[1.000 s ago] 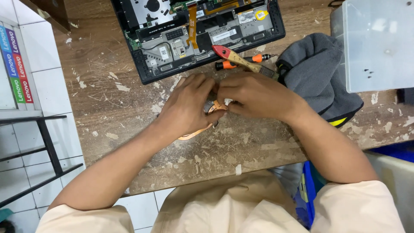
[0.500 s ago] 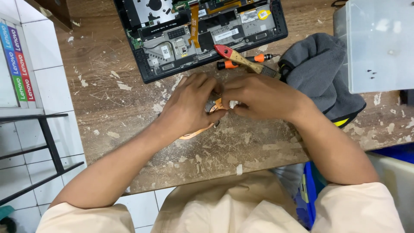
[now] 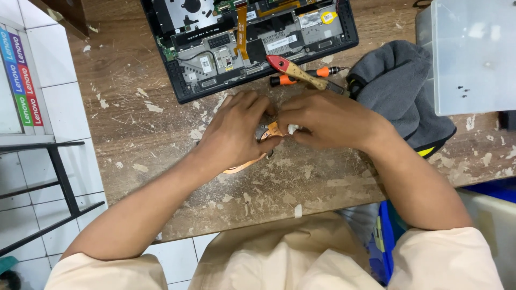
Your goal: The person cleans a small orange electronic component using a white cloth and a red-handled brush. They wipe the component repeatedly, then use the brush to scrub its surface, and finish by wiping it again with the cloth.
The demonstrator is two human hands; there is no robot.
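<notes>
My left hand (image 3: 236, 131) and my right hand (image 3: 328, 121) meet over the worn wooden table (image 3: 134, 123), both pinching a small part with an orange flat ribbon cable (image 3: 247, 164) that trails out under the left hand. The part itself is mostly hidden by my fingers. Just beyond my hands lies an opened laptop (image 3: 252, 37) with its bottom cover off, circuit boards and an orange ribbon exposed. A red-handled tool (image 3: 293, 70) and an orange screwdriver (image 3: 306, 75) lie between the laptop and my right hand.
A grey cloth (image 3: 403, 91) is bunched to the right of my right hand. A pale plastic box (image 3: 473, 53) stands at the far right. White tiled floor and a black metal frame (image 3: 59, 182) are at the left. A blue bin (image 3: 384, 241) sits under the table edge.
Both hands stay together over the same spot, with only small finger movements on the part. The view has shifted slightly.
</notes>
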